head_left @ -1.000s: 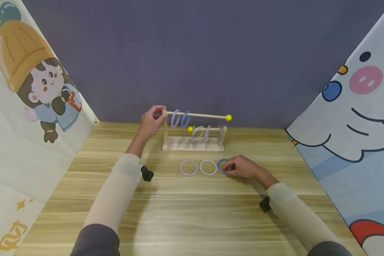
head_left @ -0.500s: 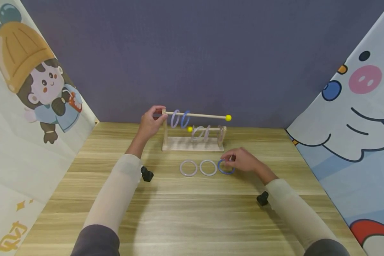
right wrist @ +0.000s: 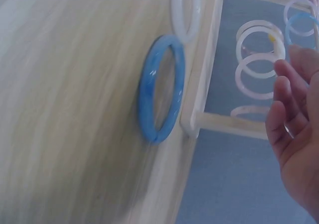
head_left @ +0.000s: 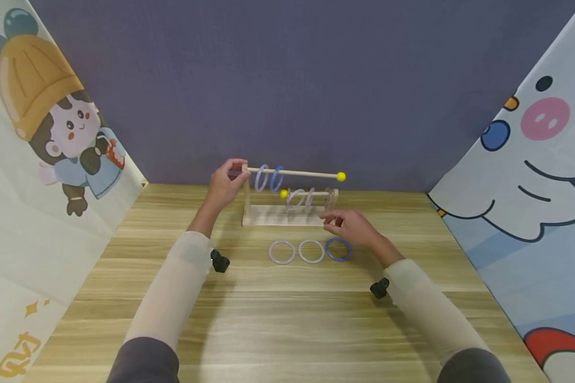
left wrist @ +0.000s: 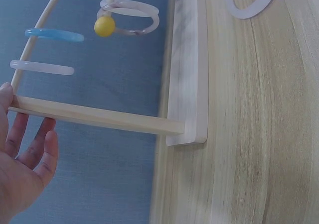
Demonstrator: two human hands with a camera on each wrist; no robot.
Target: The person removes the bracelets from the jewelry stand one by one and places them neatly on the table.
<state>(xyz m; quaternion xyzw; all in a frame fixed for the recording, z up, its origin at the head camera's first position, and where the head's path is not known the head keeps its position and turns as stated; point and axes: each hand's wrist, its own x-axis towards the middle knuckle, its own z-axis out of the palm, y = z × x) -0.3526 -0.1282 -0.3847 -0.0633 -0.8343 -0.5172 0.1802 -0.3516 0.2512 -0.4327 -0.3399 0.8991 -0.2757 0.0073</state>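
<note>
A wooden stand (head_left: 263, 215) with two rods stands near the table's back edge. My left hand (head_left: 224, 183) grips the top of its left post, thumb on one side and fingers on the other in the left wrist view. Near that post, a pale lilac ring (left wrist: 47, 67) and a blue ring (left wrist: 57, 34) hang on the upper rod (head_left: 309, 173). Several pale rings hang on the lower rod. My right hand (head_left: 356, 227), fingers loosely bent and holding nothing, is over the table by the base's right front corner. Below it on the table lies another blue ring (right wrist: 147, 92).
A white ring (head_left: 311, 263) and a pale lilac ring (head_left: 282, 263) lie in a row left of the blue one. Yellow balls cap the upper rod (head_left: 341, 176) and lower rod (left wrist: 104, 26). A dark wall (head_left: 287, 90) rises behind, printed panels at both sides.
My right hand has left the blue ring on the table and moved up and left toward the stand. The ring stays in its place, and my left hand keeps its grip on the post.
</note>
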